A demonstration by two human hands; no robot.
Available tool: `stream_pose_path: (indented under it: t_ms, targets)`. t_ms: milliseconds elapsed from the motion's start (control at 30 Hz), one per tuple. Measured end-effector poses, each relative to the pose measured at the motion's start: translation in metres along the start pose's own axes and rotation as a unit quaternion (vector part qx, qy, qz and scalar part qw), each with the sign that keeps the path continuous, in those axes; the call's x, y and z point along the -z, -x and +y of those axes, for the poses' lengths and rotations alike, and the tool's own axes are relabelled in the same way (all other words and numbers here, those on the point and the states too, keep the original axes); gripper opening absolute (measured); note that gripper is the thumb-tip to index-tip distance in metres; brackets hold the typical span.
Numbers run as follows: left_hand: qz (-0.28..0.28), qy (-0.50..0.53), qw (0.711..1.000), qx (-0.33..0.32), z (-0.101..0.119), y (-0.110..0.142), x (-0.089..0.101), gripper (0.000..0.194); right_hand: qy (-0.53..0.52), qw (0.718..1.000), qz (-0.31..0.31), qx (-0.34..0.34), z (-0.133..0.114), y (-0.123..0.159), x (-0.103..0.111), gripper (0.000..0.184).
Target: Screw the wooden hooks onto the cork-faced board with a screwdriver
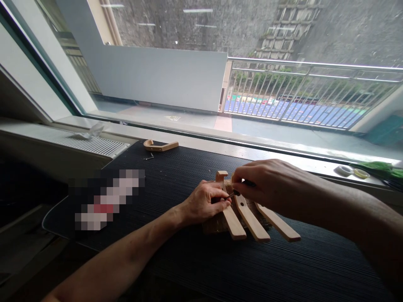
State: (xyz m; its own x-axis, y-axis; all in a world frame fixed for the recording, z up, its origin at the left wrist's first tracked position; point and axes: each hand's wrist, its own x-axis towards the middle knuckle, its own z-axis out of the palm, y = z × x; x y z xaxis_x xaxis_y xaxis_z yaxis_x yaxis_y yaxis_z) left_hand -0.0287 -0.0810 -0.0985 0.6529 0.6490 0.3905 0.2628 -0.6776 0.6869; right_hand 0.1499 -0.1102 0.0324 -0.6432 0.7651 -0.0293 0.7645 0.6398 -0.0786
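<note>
Three pale wooden hooks, a left one (233, 223), a middle one (253, 225) and a right one (281, 224), lie side by side across a brown wooden block (217, 227). A dark hole shows in the middle hook. My right hand (267, 180) is closed around the dark handle of a screwdriver (249, 183), its thin shaft slanting down to the left. My left hand (206, 202) rests by the left hook, thumb and forefinger pinched at the shaft's tip. Whatever sits between those fingertips is hidden.
On the black table (176, 176), another wooden hook (161, 146) lies at the far edge with a few screws (149, 157) near it. Tape rolls (352, 171) sit on the windowsill at right. A crumpled plastic bag (92, 131) lies on the vent. A blurred patch covers something at left.
</note>
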Motion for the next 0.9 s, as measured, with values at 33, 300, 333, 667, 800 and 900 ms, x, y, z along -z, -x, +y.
stream_pose_path:
  t_ms: [33,300,333,667,800,900]
  targets:
    - [0.0,0.003,1.0,0.003,0.0,0.0,0.0,0.012,0.001,1.0,0.002,0.002,0.002,0.0,-0.001,0.021]
    - [-0.005,0.005,1.0,0.014,0.001,0.0,-0.001,0.011,0.039,0.999,-0.001,0.0,-0.004,-0.007,0.0,0.023]
    - [-0.004,0.003,1.0,0.015,0.001,0.0,-0.001,0.011,0.056,0.998,0.005,-0.021,-0.006,-0.008,0.0,0.024]
    - [-0.003,0.007,1.0,0.013,0.001,0.0,-0.001,0.011,0.068,0.991,0.043,-0.106,-0.012,-0.007,0.0,0.019]
    - [-0.009,0.001,1.0,0.015,0.002,0.001,0.0,0.014,0.05,0.995,0.04,-0.071,-0.011,-0.004,0.008,0.011]
    - [-0.004,-0.012,1.0,0.016,0.002,0.001,0.0,0.016,0.035,0.998,0.031,-0.034,-0.006,-0.005,0.011,0.013]
